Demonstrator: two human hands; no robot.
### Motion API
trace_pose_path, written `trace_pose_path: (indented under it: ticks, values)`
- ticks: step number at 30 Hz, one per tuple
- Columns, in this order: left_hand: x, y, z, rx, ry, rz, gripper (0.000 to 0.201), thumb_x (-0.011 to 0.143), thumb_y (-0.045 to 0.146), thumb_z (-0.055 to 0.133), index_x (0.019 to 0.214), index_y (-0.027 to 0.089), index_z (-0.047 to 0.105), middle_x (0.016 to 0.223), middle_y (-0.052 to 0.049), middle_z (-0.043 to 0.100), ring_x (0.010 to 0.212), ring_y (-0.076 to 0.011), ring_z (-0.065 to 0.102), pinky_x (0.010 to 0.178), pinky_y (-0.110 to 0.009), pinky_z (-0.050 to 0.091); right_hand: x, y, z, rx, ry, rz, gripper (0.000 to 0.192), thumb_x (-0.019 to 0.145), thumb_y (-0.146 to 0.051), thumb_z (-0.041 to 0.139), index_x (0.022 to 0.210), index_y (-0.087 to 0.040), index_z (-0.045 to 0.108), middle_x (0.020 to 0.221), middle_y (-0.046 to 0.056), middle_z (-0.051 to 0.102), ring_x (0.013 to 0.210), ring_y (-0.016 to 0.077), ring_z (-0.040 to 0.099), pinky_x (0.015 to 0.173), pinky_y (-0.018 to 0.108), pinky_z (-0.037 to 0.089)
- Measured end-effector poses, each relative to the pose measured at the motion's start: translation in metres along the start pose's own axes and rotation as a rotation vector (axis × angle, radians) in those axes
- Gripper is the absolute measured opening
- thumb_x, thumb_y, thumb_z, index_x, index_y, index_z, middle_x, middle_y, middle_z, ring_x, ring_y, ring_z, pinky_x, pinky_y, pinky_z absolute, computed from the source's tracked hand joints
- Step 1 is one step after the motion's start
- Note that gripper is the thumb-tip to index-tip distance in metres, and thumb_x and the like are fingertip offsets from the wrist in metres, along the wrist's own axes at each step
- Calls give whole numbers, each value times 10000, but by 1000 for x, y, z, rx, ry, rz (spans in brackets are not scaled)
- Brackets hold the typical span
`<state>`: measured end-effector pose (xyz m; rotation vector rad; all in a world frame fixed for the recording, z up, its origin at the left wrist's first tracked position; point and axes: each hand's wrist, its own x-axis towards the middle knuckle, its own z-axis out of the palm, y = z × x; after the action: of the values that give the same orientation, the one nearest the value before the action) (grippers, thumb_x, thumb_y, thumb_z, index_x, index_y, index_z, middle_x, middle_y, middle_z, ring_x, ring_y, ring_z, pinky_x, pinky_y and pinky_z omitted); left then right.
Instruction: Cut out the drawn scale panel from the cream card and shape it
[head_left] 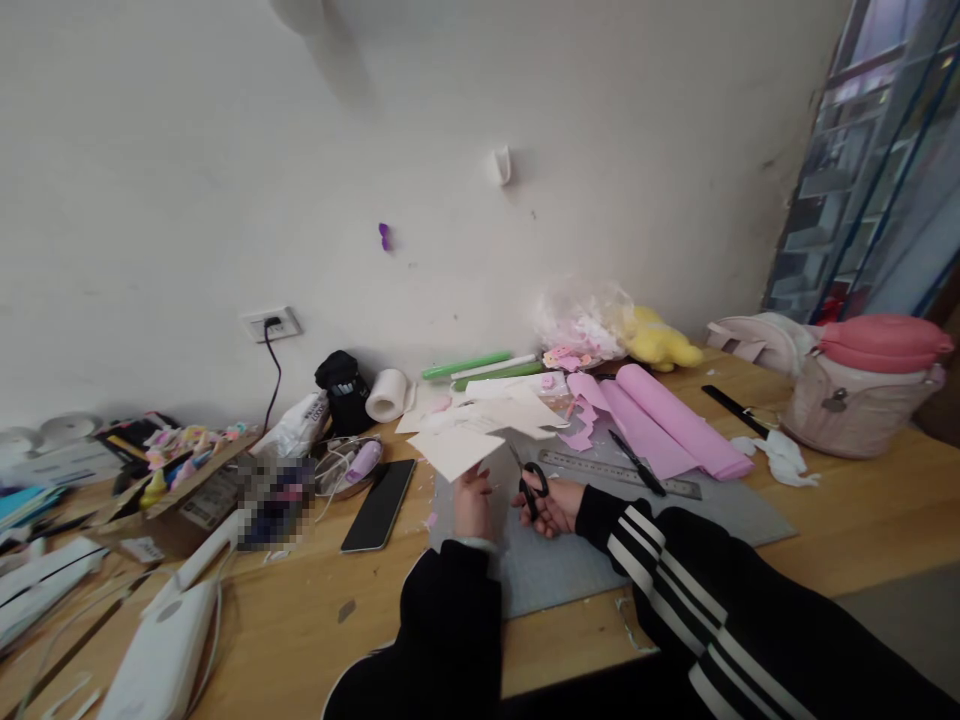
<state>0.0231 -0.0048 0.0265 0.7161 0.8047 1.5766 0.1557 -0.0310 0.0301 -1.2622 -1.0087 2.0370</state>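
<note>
My left hand (473, 503) is closed on the near edge of a sheet of white paper (455, 450), holding it tilted above the grey cutting mat (555, 585). In my right hand (559, 508) is a pair of black-handled scissors (534, 488), with my fingers around the handles. The scissor blades point up and left, close to the right edge of the paper; whether they touch it I cannot tell. More white pieces (525, 410) lie behind the held sheet. To the right on the mat are a metal ruler (615, 470) and a black pen (637, 463).
A pink paper roll (679, 420) lies at the mat's right back. Left of the mat are a black phone (379, 505), a tissue roll (388, 395) and a cardboard box (176, 505) of small items. A pink bag (855, 400) stands at right; green rolls (469, 365) lie by the wall.
</note>
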Motion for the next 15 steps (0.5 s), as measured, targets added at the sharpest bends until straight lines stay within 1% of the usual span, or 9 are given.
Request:
trace_pose_path:
  ticks: [4, 7, 11, 15]
  values:
    - [-1, -4, 7, 43, -69, -7, 239, 811, 193, 541, 1046, 146, 546, 1109, -68, 554, 952, -203, 555, 792, -410, 464, 0, 0, -1, 5, 0, 13, 485, 882, -508, 265, 887, -113, 547, 582, -33, 538, 381, 37, 448, 358, 169, 363]
    - [3, -4, 11, 34, -87, -62, 223, 815, 200, 536, 1031, 142, 554, 1085, -67, 571, 932, -196, 567, 784, -402, 471, -1, 0, 0, -6, -4, 20, 475, 882, -503, 275, 887, -113, 547, 584, -34, 540, 383, 38, 450, 363, 171, 369]
    - [16, -7, 13, 8, 19, -135, 217, 838, 253, 501, 1015, 138, 552, 1020, -64, 590, 854, -174, 588, 727, -368, 492, -3, -2, 1, -41, -14, 27, 475, 883, -499, 274, 866, -113, 550, 576, -35, 540, 378, 37, 448, 360, 170, 366]
    - [29, -9, 11, 2, 133, -161, 241, 845, 281, 487, 1034, 140, 537, 988, -60, 590, 793, -160, 592, 676, -344, 501, -4, -3, 1, -77, -42, 38, 488, 884, -503, 263, 833, -112, 551, 571, -30, 553, 374, 41, 459, 358, 173, 371]
